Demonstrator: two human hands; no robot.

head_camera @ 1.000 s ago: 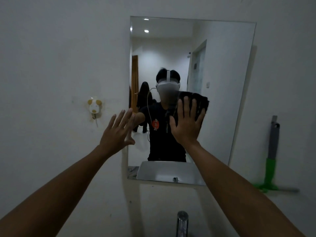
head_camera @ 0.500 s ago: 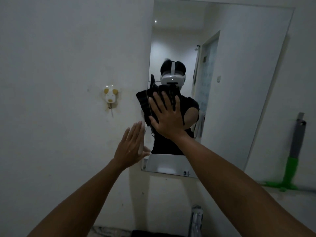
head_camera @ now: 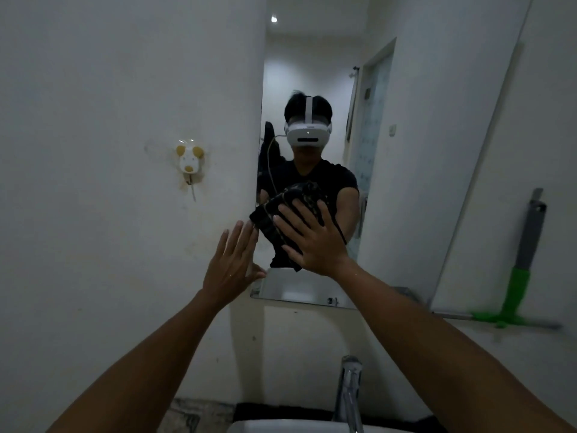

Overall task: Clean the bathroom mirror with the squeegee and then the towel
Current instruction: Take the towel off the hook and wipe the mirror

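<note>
The mirror (head_camera: 415, 170) hangs on the white wall ahead. My right hand (head_camera: 312, 239) lies flat with spread fingers on a dark folded towel (head_camera: 274, 218), pressing it against the lower left part of the glass. My left hand (head_camera: 231, 264) is flat and open against the wall at the mirror's left edge, fingers up, thumb touching the lower corner. The squeegee (head_camera: 521, 276), with a grey handle and green neck, leans upright against the wall at the right, blade down on a ledge.
A small animal-shaped wall hook (head_camera: 189, 160) sticks to the wall left of the mirror. A chrome tap (head_camera: 348, 392) and the rim of a white basin (head_camera: 281, 428) sit below. The mirror reflects a person wearing a headset.
My right hand has slid the towel from the mirror's middle to the left and then down. My left hand stays at the mirror's left edge, lower now. The view has shifted left.
</note>
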